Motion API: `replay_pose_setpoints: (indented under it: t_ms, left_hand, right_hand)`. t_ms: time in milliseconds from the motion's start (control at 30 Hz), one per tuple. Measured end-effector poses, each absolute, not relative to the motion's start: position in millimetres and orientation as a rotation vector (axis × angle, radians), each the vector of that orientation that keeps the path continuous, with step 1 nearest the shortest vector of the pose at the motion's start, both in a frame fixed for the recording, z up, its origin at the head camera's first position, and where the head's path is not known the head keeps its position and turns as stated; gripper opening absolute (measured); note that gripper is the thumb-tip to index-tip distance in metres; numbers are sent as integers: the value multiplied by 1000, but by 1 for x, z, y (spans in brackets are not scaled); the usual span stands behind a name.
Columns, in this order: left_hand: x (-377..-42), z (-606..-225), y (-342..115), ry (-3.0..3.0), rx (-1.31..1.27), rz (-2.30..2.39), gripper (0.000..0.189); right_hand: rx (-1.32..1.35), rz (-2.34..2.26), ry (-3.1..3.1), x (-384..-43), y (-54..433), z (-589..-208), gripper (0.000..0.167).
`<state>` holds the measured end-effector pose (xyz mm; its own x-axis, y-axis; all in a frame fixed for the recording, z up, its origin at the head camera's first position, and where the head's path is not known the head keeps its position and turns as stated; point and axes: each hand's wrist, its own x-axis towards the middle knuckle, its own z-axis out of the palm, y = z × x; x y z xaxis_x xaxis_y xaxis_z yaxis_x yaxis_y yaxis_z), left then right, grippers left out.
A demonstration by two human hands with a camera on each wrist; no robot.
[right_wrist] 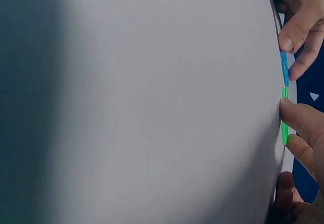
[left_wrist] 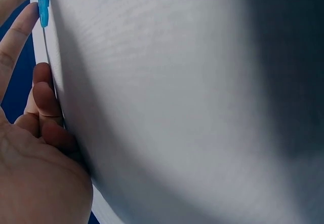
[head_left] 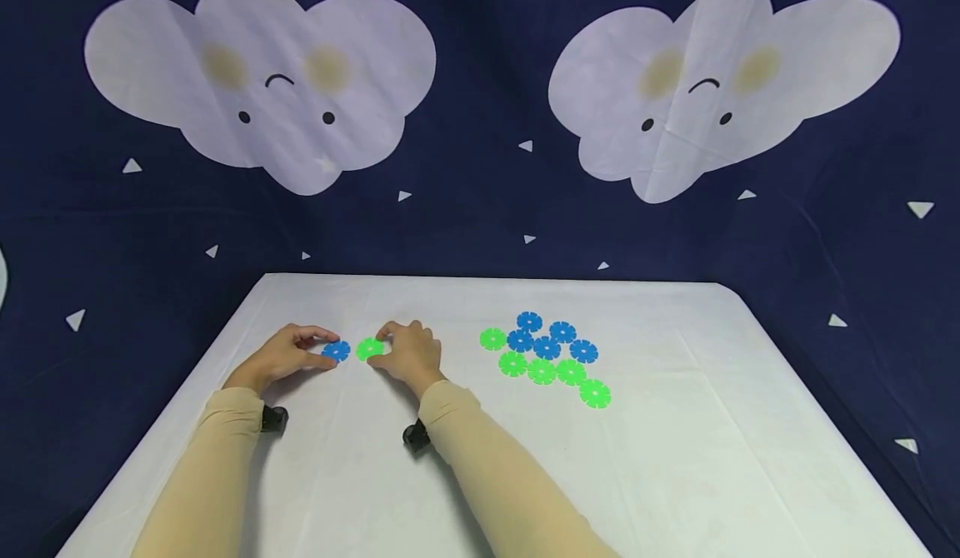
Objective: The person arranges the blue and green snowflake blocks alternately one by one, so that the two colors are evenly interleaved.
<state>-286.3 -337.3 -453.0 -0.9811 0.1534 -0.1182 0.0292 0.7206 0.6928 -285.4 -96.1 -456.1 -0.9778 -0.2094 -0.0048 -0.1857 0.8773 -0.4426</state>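
- Tan sleeves [head_left: 502, 466] lie closest, stretched over the white table [head_left: 675, 458] behind the hands, with a black device [head_left: 274, 419] at each wrist.
- Left hand [head_left: 291, 351] pinches a blue disc [head_left: 336, 351] by its rim; right hand [head_left: 411, 355] pinches a green disc [head_left: 370, 349] likewise. Both discs sit between the hands, just apart.
- Likely trouble: with only the rims held, uneven squeezing could make a disc pivot or slip; if they met with notches out of line, they might jam or ride over each other.
- A wide rightward sweep of the right hand might scatter the loose discs [head_left: 547, 347] to its right.
- Hard to make out: the left wrist view cuts off the blue disc; the right wrist view shows both edge-on, hiding their notches. Whether either touches the table, I cannot tell.
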Motion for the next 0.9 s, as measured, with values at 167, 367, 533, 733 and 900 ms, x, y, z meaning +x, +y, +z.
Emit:
replay_pose_setpoints:
  t_ms: [167,367,533,733,900]
  left_hand:
    - [-287,-453,-337,2746,132,1109,56]
    - [-287,-453,-337,2745,195,1121,54]
    - [-285,-450,-337,2755,206,1118,53]
    - [-285,-451,-337,2754,197,1108,53]
    - [-285,-453,-337,2748,205,1128,53]
  right_hand:
    - [-339,-653,3027,-284,-104,-458,43]
    - [-307,-649,3050,-286,-111,-461,44]
    - [-306,-639,3053,-287,-113,-462,45]
    - [-312,-619,3042,-285,-110,-459,46]
    - [-314,-617,3037,-285,-110,-459,45]
